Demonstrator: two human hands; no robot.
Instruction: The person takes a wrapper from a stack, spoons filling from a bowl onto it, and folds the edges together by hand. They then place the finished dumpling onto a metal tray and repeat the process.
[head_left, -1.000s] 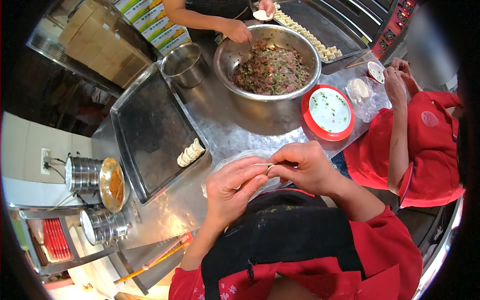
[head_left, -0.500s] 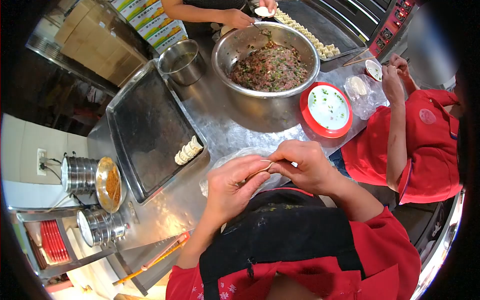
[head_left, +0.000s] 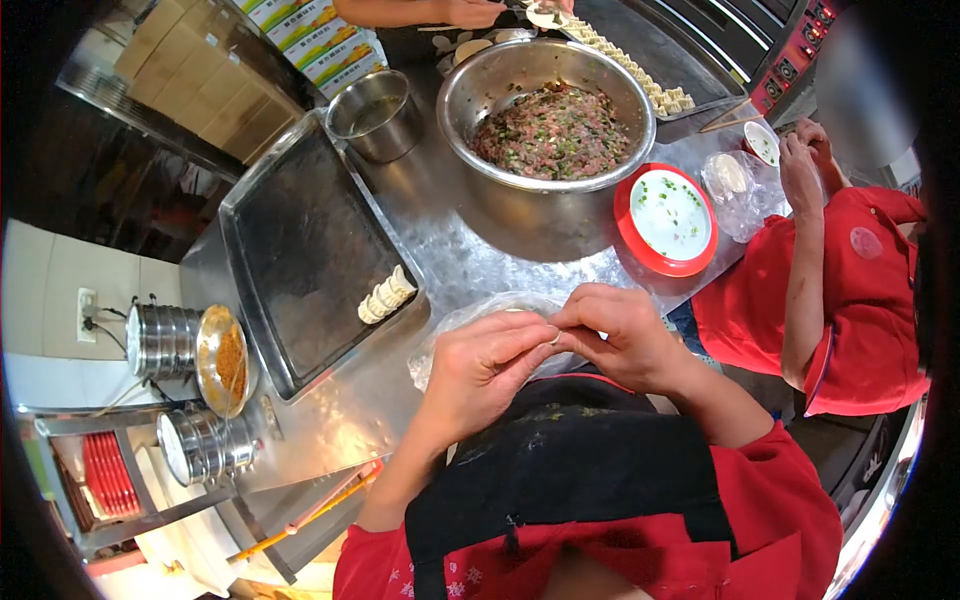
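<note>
My left hand [head_left: 485, 365] and my right hand [head_left: 622, 338] meet at the near edge of the steel table, fingertips pinched together. Between them is a dumpling [head_left: 555, 339], mostly hidden by my fingers, with only a pale sliver of dough showing. A clear plastic bag [head_left: 428, 362] lies on the table just beyond and under my hands. To the left, a short row of folded dumplings [head_left: 387, 295] sits in the near right corner of a black baking tray [head_left: 300, 240].
A large steel bowl [head_left: 455, 155] holds minced filling [head_left: 555, 130]. Beside it are a red-rimmed plate [head_left: 672, 220] and a steel pot [head_left: 375, 130]. A co-worker in red [head_left: 810, 290] stands right; another person's hands [head_left: 475, 12] work across the table. A tray of dumplings [head_left: 630, 65] lies behind.
My fingertips have drawn together over the dumpling, covering more of it. The person across the table has moved their hands back from above the bowl. My view has shifted slightly.
</note>
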